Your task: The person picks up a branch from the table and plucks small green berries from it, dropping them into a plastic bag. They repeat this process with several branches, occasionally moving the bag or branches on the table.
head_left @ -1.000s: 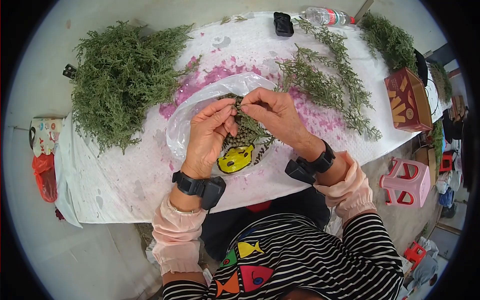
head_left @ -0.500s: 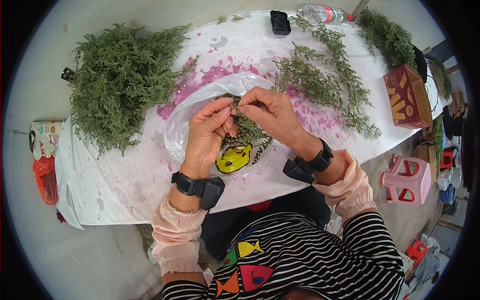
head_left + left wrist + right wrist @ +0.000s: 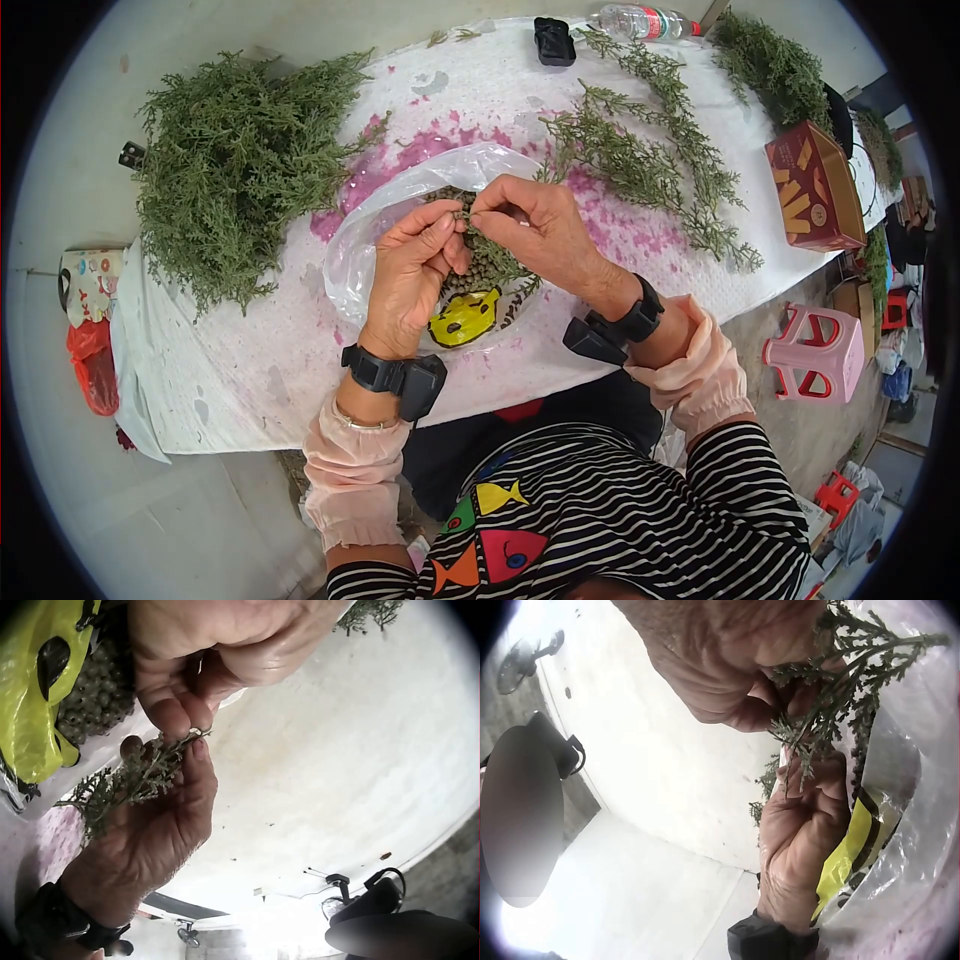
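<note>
Both hands meet fingertip to fingertip over an opened clear plastic bag (image 3: 345, 262) with a yellow printed patch. My right hand (image 3: 545, 232) pinches a small green conifer sprig (image 3: 146, 774) between thumb and forefinger, its leafy stem trailing back along the palm. My left hand (image 3: 405, 268) pinches at the sprig's tip with thumb and forefinger, the other fingers curled. In the left wrist view, the fingertips of the two hands nearly touch there. Many small round greenish-brown cones (image 3: 96, 694) fill the bag below. Whatever lies between the left fingertips is hidden.
A big heap of conifer branches (image 3: 245, 170) lies left on the white, pink-stained cloth (image 3: 250, 370). Loose branches (image 3: 665, 150) spread right of the bag. Farther out are a black container (image 3: 554, 42), a plastic bottle (image 3: 645, 22), a red box (image 3: 808, 190) and a pink stool (image 3: 815, 352).
The hands keep their pinching pose over the bag, with only slight finger movement. The whole head view has shifted a little, so the table things appear slightly farther left and up.
</note>
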`<action>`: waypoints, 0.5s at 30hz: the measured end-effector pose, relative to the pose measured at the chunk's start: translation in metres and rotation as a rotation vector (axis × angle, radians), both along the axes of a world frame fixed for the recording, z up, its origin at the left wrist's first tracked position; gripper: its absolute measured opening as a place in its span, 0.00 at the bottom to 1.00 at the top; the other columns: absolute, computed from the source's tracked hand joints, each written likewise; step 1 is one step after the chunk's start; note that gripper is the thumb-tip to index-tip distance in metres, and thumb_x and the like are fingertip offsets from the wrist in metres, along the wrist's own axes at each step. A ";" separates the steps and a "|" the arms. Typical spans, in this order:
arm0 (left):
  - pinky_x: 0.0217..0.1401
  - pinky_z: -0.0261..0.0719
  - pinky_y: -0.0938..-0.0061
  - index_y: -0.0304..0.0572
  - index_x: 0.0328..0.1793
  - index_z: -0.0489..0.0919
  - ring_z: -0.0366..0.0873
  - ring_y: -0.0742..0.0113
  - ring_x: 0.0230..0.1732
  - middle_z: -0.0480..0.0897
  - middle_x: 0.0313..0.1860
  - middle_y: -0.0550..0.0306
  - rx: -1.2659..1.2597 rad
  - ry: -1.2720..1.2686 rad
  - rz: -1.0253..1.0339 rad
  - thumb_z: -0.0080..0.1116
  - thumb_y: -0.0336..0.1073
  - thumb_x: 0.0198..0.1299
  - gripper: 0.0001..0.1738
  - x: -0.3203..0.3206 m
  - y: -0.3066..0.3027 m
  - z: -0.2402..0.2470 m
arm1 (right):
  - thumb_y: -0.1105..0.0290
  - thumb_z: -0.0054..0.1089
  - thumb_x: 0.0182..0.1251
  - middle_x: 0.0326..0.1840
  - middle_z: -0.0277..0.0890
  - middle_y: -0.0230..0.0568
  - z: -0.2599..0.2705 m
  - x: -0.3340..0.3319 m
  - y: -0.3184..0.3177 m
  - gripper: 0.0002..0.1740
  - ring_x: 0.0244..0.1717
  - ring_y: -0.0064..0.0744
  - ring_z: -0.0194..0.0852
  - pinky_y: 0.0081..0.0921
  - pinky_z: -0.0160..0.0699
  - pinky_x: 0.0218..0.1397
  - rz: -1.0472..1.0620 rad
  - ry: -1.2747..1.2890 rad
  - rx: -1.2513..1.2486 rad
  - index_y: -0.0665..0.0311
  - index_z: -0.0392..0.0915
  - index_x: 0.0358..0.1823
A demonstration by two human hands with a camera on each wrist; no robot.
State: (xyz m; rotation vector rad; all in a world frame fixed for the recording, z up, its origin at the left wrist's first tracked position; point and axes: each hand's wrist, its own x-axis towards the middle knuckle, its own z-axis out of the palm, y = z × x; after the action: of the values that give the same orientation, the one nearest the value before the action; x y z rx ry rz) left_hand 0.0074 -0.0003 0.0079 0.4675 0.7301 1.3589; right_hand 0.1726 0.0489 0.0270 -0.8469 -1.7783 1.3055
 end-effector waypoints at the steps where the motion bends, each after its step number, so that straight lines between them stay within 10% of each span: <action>1: 0.28 0.73 0.77 0.31 0.47 0.78 0.71 0.73 0.26 0.79 0.32 0.55 0.000 0.004 -0.001 0.54 0.27 0.60 0.10 0.000 0.000 -0.001 | 0.75 0.57 0.59 0.24 0.71 0.24 0.000 0.000 0.000 0.04 0.25 0.08 0.60 0.11 0.60 0.27 0.002 -0.001 -0.005 0.68 0.75 0.33; 15: 0.26 0.70 0.76 0.33 0.46 0.79 0.72 0.71 0.24 0.80 0.31 0.55 -0.011 0.024 -0.007 0.54 0.27 0.60 0.09 0.002 -0.001 -0.002 | 0.75 0.57 0.59 0.22 0.72 0.25 -0.003 -0.001 0.000 0.04 0.24 0.09 0.61 0.12 0.61 0.25 -0.017 -0.026 0.037 0.68 0.76 0.33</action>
State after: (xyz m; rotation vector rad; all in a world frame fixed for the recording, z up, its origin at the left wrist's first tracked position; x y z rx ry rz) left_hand 0.0093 -0.0010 0.0062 0.4782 0.7545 1.3447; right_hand 0.1712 0.0493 0.0238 -0.8605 -1.8059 1.2518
